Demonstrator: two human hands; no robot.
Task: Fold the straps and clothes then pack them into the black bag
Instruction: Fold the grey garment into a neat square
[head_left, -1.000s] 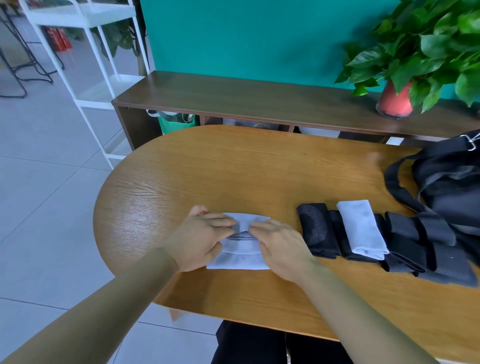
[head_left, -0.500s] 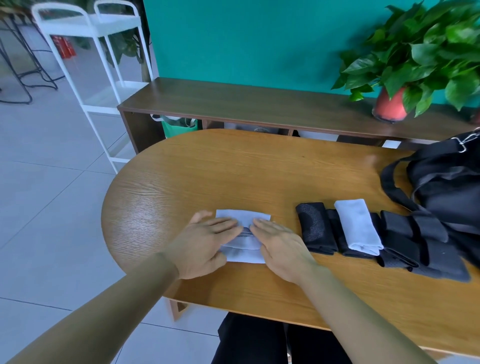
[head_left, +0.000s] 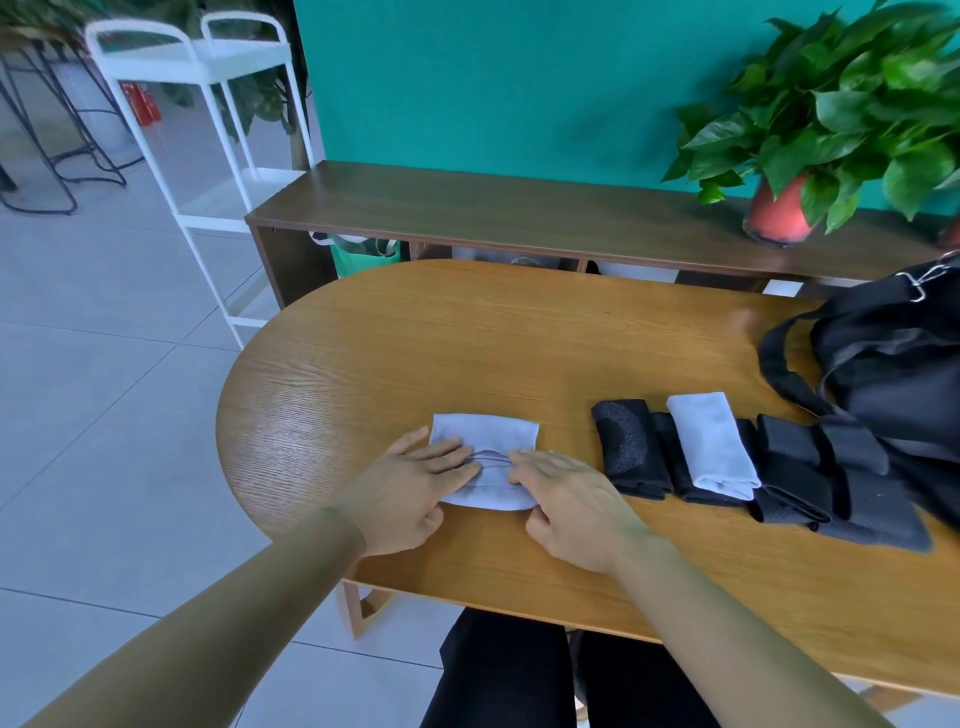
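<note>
1. still, the left hand (head_left: 410, 493) lies flat and spread on the left half of the pale grey cloth (head_left: 485, 431). its fingers are straight and press the cloth onto the surface (head_left: 415, 338), and it has hardly moved in the last second.
2. between the hands, a raised crease runs across the cloth where the fingertips meet. the cloth's near edge looks drawn in slightly toward the thumbs compared with before, so i judge this fold is being tightened rather than a new one begun.
3. the right hand (head_left: 566, 504) mirrors the left, flat on the right half with its thumb at the cloth's near corner. i see nothing pinched in it.
4. just right of that hand, the folded black pieces (head_left: 628, 447), a folded pale cloth (head_left: 711, 441) resting on them and the black straps (head_left: 831, 467) lie unmoved.
5. farthest right of the hands sits the black bag (head_left: 893, 374). the whole row lies outside it, so packing is yet to come.
</note>
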